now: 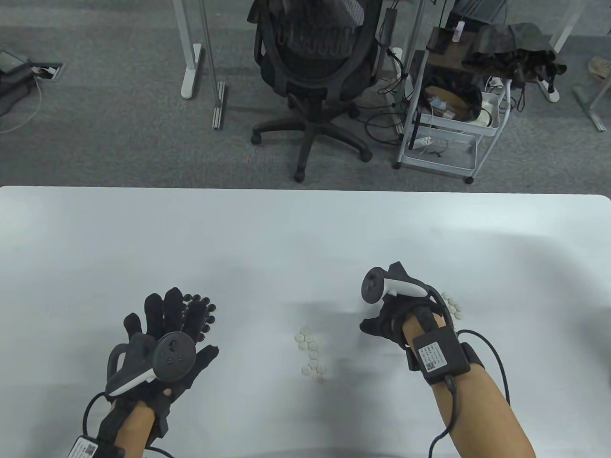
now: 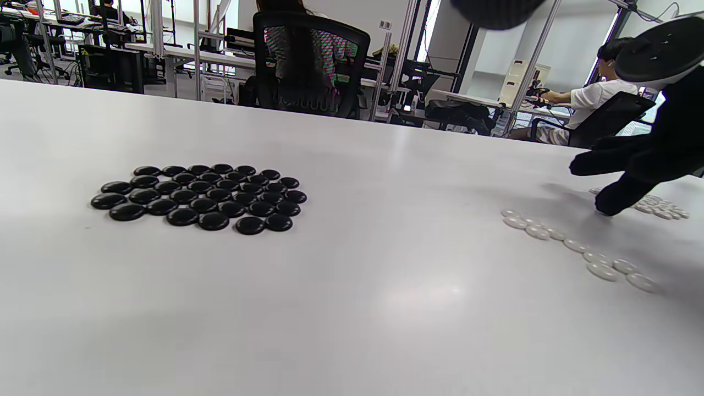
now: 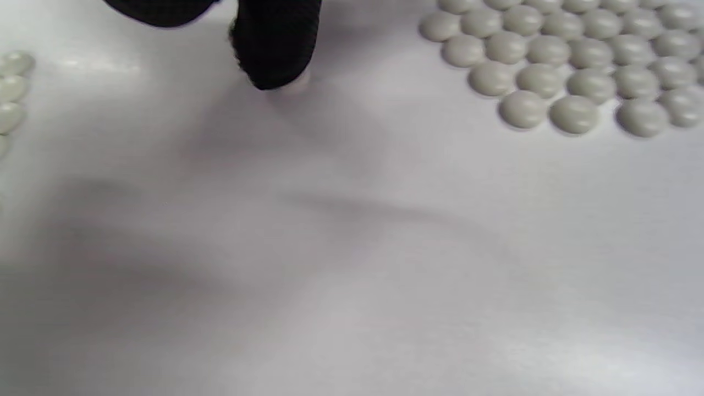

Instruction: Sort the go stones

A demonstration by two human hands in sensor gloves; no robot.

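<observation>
1. Two sorted groups were already on the table (image 1: 305, 224) when you paused: the black stones (image 2: 201, 195) packed in a tight patch under your left hand (image 1: 164, 334), and a white pile (image 3: 566, 60) laid out just beside your right wrist.
2. Between your hands lay a loose string of white stones (image 1: 311, 354) — the only ones not yet gathered, so by my reading you were in the last stretch of the sort.
3. Your right hand (image 1: 389, 310) hung over the bare patch between that string and the white pile. One fingertip (image 3: 272, 55) pressed down on the table, with what looked like a pale stone beneath it, though the right wrist view was too blurred to be sure. Whether the other fingers held anything, I could not tell.
4. Your left hand was spread flat, fingers straight, gripping nothing — it rested over the near edge of the black patch.
5. Your next move probably called for sliding that stone to the white pile's edge without knocking its rows apart, then reaching back to the string for another.
</observation>
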